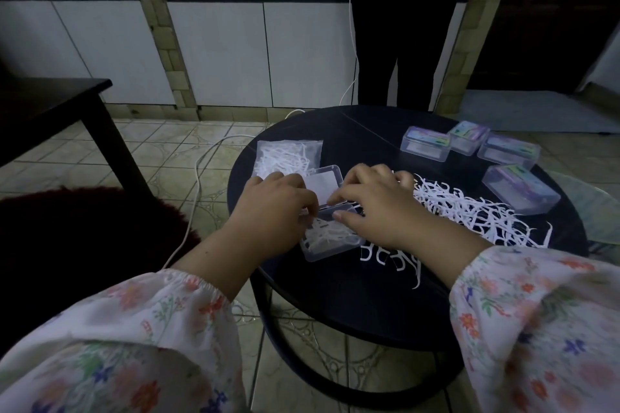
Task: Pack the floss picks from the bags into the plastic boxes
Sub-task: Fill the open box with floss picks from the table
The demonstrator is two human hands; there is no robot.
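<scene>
An open clear plastic box sits on the round black table, partly filled with white floss picks; its lid stands up behind. My left hand rests at the box's left edge, fingers curled over it. My right hand reaches over the box's right side, fingertips pinched at the rim; whether it holds picks is hidden. A heap of loose floss picks lies to the right, and a few picks lie just in front. A clear bag of picks lies behind my left hand.
Several closed clear boxes with coloured labels stand at the table's far right. A person in dark trousers stands behind the table. A white cable trails over the tiled floor; a dark table stands at left.
</scene>
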